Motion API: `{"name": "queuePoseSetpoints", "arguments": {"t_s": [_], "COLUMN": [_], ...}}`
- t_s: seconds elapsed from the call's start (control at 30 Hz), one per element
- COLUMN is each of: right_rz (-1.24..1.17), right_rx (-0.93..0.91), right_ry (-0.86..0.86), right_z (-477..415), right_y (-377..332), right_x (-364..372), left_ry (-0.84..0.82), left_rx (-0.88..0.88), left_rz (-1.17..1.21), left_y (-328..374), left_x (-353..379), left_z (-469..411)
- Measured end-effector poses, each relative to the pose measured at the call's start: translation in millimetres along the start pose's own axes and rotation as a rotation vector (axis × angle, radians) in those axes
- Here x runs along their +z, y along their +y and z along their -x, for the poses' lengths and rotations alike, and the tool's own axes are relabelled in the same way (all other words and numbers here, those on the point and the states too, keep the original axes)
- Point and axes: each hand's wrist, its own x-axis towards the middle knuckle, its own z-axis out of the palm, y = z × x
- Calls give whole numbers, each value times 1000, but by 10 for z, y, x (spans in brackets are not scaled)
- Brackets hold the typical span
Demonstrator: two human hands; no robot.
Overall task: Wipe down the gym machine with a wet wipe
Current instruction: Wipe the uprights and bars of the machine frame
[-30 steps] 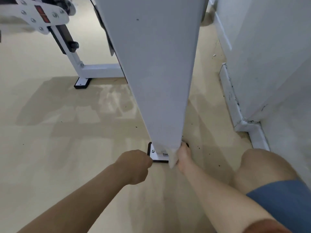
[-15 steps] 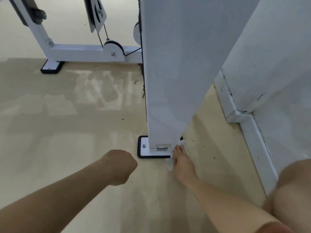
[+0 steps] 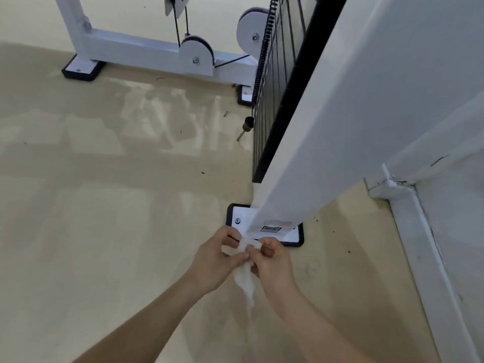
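A white wet wipe hangs crumpled between both hands, just in front of the gym machine's white upright panel. My left hand pinches the wipe's upper edge from the left. My right hand pinches it from the right, fingers curled. The panel stands on a white foot plate with a black rim. Black weight plates with a coiled cord sit on the panel's left side.
The machine's white base frame with pulleys and cables crosses the back of the beige floor. A white wall with a skirting board runs close along the right. A selector pin dangles beside the weights.
My right hand has come off the panel's lower corner with the wipe, and my left hand, earlier a loose fist, has joined it. The view has swung right and down.
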Motion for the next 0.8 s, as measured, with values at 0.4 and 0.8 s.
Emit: {"name": "queuePoseSetpoints", "arguments": {"t_s": [0.4,0.8], "right_rz": [273,328], "right_rx": [-34,35], "right_ry": [59,131], "right_z": [0,69], "right_y": [108,232], "right_x": [-210,-329], "left_ry": [99,336], "left_rx": [384,259], "left_rz": [-841,-553], "left_y": [-409,-445], "left_x": [260,240], "left_z": [-1061,-799]}}
